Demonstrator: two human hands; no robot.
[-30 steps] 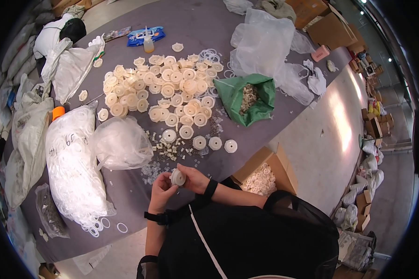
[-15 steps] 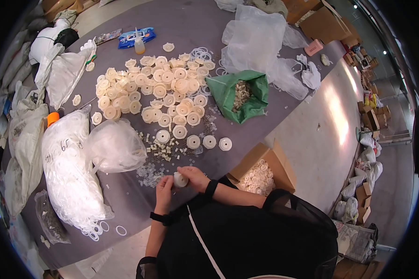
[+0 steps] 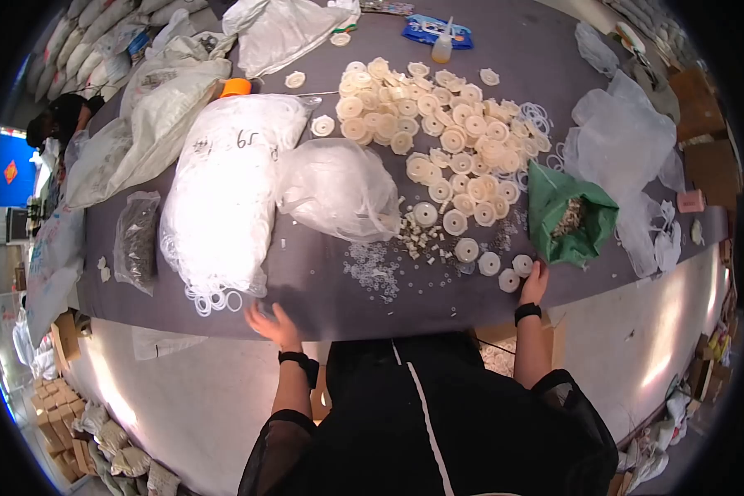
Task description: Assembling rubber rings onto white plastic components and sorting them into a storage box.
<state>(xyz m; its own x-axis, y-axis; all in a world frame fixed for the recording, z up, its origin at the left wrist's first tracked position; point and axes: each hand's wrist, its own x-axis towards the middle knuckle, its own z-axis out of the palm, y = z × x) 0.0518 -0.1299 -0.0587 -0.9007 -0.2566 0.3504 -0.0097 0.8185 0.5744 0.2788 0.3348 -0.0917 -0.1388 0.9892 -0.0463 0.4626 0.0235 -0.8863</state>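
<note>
1. Your grey table (image 3: pixel 331 298) is the biggest thing here, and loose parts lie all over it. If your sleeve drags, it could sweep some off the front edge.
2. The pile of cream notched discs (image 3: pixel 430 116) is heaped up, so one knock could make it slide.
3. The long clear bag of white rings (image 3: pixel 223 190) bulges near your left side. If you bump it, more rings could spill out. It has dark pen marks near its top.
4. The green sack (image 3: pixel 546 223) gapes, so it could tip and drop its little bits.
5. The blue packet (image 3: pixel 426 31) has pale print, too small to read.
6. Your left hand (image 3: pixel 277 326) is spread wide by the table edge, near the spilled rings, with nothing seen in it.
7. Your right hand (image 3: pixel 534 285) is beside the white round discs (image 3: pixel 509 281) near the front edge. I can't tell if it touches or grips one. A push could roll one off.
8. The tiny clear washers (image 3: pixel 372 269) could scatter if brushed.
</note>
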